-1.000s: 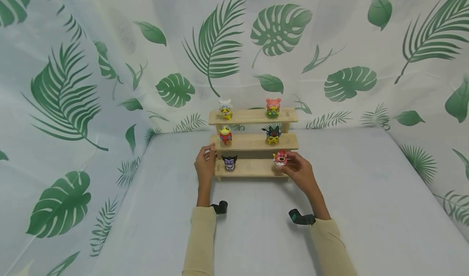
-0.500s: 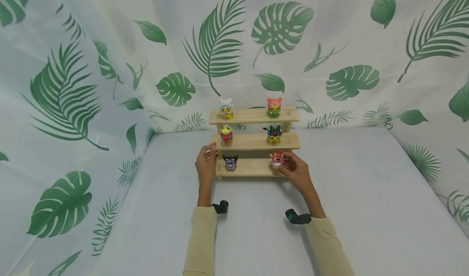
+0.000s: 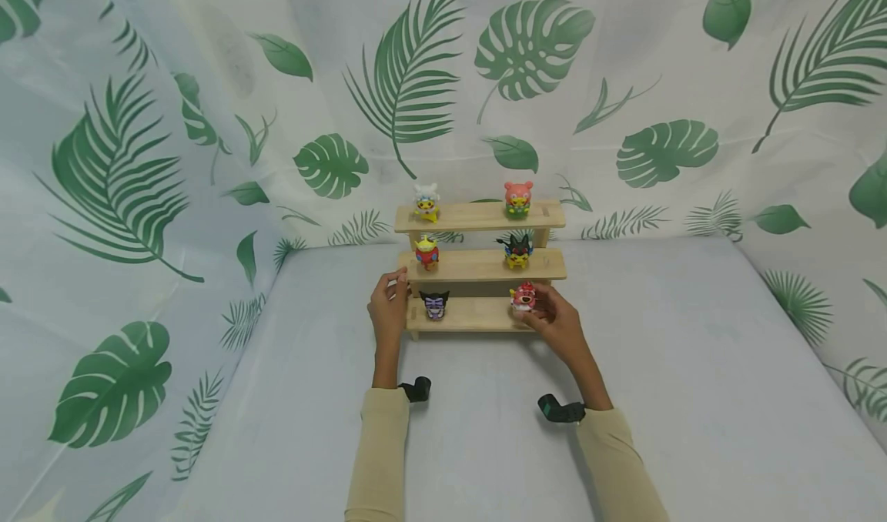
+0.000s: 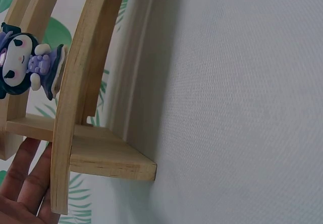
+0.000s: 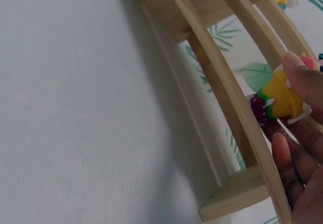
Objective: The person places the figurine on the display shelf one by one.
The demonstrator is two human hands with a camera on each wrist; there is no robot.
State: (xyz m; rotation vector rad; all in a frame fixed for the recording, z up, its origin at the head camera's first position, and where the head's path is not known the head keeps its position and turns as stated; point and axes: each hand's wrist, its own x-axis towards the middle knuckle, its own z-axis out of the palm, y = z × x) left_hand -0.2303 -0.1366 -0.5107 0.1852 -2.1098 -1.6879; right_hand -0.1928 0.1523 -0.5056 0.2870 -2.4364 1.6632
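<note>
A three-tier wooden display shelf [image 3: 471, 318] stands on the table. My left hand [image 3: 389, 306] holds its left side, with fingers [image 4: 31, 176] against the side support in the left wrist view. At the right end of the bottom tier, my right hand [image 3: 560, 320] pinches a pink-and-red figurine [image 3: 523, 299] between thumb and fingers. The right wrist view shows this figurine's yellow back [image 5: 283, 97] and dark red base close over the front board. A black-eared purple figurine [image 3: 435, 305] sits at the bottom tier's left end.
A red figurine [image 3: 427, 252] and a black-and-yellow figurine [image 3: 518, 252] occupy the middle tier. On the top tier are a white-and-yellow figurine [image 3: 426, 202] and a pink one [image 3: 517, 200]. A leaf-printed curtain [image 3: 430, 106] hangs behind the white table [image 3: 485, 445].
My right hand has shifted slightly left along the bottom tier with the pink-and-red figurine, then nearly stopped. The left hand stays at the shelf's side.
</note>
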